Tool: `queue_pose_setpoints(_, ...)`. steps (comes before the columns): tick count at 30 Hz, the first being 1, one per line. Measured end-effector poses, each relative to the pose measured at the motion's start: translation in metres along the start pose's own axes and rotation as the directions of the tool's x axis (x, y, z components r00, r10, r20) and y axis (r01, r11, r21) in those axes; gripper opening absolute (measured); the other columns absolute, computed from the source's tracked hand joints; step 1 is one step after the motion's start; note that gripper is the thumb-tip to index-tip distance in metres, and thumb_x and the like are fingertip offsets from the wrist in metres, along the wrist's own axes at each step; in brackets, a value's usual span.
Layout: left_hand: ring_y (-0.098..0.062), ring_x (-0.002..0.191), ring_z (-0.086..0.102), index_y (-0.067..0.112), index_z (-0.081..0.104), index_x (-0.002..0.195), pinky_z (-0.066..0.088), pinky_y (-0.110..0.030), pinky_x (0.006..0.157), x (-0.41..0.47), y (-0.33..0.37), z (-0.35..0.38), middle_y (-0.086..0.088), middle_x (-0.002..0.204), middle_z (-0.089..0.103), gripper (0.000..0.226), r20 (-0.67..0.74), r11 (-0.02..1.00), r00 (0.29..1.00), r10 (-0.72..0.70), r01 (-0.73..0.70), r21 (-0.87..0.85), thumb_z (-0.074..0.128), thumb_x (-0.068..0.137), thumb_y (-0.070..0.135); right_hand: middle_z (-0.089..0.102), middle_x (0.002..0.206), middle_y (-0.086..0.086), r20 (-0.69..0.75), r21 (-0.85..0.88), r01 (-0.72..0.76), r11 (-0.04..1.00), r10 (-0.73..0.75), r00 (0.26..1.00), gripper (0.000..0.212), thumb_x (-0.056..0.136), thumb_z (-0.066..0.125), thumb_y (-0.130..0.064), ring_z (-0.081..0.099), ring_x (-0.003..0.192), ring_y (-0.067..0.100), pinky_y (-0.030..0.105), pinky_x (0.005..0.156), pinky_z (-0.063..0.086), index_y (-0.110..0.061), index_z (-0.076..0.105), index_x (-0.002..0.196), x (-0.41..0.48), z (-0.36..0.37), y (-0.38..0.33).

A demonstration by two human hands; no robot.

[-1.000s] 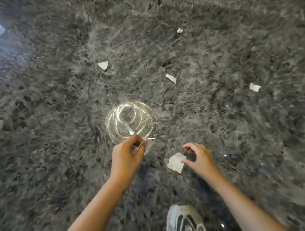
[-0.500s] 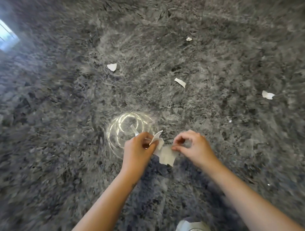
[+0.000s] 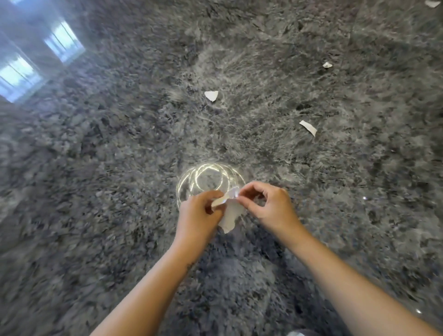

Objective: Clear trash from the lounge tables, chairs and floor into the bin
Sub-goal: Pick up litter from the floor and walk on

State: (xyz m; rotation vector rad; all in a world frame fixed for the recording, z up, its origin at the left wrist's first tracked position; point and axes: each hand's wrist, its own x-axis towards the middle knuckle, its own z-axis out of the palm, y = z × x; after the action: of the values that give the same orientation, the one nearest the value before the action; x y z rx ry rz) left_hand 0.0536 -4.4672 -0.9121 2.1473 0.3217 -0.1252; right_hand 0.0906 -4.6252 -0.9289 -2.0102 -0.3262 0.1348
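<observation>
Over a polished grey marble floor [image 3: 119, 168], my two hands meet in the middle of the view. My left hand [image 3: 199, 215] pinches torn white paper scraps [image 3: 230, 214], and a larger piece hangs down between the hands. My right hand [image 3: 271, 206] pinches the top of the same paper at its fingertips. More white scraps lie on the floor farther off: one scrap [image 3: 211, 95] ahead, a narrow strip [image 3: 308, 127] to the right, a small bit [image 3: 327, 64] beyond it, and another scrap [image 3: 431, 3] at the top right edge.
A ring-shaped reflection of a ceiling light [image 3: 208, 178] shines on the floor just beyond my hands. Window reflections [image 3: 36, 60] glare at the upper left. A tip of a shoe [image 3: 297, 333] shows at the bottom edge.
My right hand lifted the white piece off the floor and brought it to my left hand. Both hands now hold the paper together. The view has shifted, so the scraps sit farther right.
</observation>
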Motion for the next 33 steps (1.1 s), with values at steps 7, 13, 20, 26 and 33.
queue_pose_setpoints(7,-0.011,0.072,0.062,0.019,0.071,0.099,0.04,-0.011,0.058,0.003,-0.028,-0.027,0.003,0.075,0.068,0.02,-0.223,0.993,0.969,-0.106,0.115,0.029,0.063,0.081,0.013,0.06,0.09,-0.007,-0.074,-0.394,-0.234,0.889,0.223,0.972,0.022,0.085,0.064,-0.031,0.057,0.092,0.017,0.028,0.081,0.034,-0.017,0.059,0.102,0.027,0.03,0.039)
queue_pose_setpoints(13,-0.017,0.065,0.058,0.026,0.07,0.083,0.039,-0.014,0.054,-0.001,-0.034,-0.038,-0.003,0.069,0.068,0.02,-0.247,0.993,0.961,-0.122,0.118,-0.029,0.06,0.079,0.009,0.061,0.105,-0.001,-0.072,-0.59,-0.253,0.767,0.262,0.962,0.021,0.084,0.063,-0.034,0.053,0.102,0.022,0.033,0.085,0.033,-0.018,0.058,0.098,0.051,0.049,0.053)
queue_pose_setpoints(20,-0.017,0.067,0.059,0.02,0.072,0.091,0.038,-0.011,0.056,0.001,-0.038,-0.041,-0.004,0.071,0.068,0.017,-0.28,0.991,0.952,-0.121,0.131,0.015,0.061,0.08,0.012,0.062,0.076,-0.002,-0.069,-0.374,-0.248,0.894,0.24,0.968,0.018,0.084,0.066,-0.029,0.058,0.077,0.018,0.031,0.075,0.038,-0.013,0.062,0.077,0.04,0.053,0.04)
queue_pose_setpoints(26,-0.01,0.065,0.059,0.025,0.07,0.087,0.042,-0.012,0.058,0.004,-0.023,-0.032,0.005,0.069,0.067,0.015,-0.273,0.994,0.956,-0.11,0.099,-0.056,0.062,0.081,0.013,0.059,0.065,-0.016,-0.111,0.131,-0.063,0.989,0.078,0.991,0.01,0.078,0.071,-0.023,0.054,0.062,-0.007,0.005,0.058,0.038,-0.023,0.062,0.075,0.013,0.049,-0.022)
queue_pose_setpoints(33,-0.005,0.067,0.065,0.019,0.07,0.09,0.056,-0.03,0.064,-0.003,0.01,-0.023,0.006,0.073,0.069,0.008,-0.201,0.966,0.977,-0.078,0.024,-0.257,0.067,0.083,0.018,0.061,0.072,-0.013,-0.176,0.074,-0.088,0.993,0.1,0.979,0.012,0.08,0.071,-0.027,0.056,0.08,0.015,0.043,0.082,0.045,-0.018,0.064,0.075,0.001,0.04,-0.047)
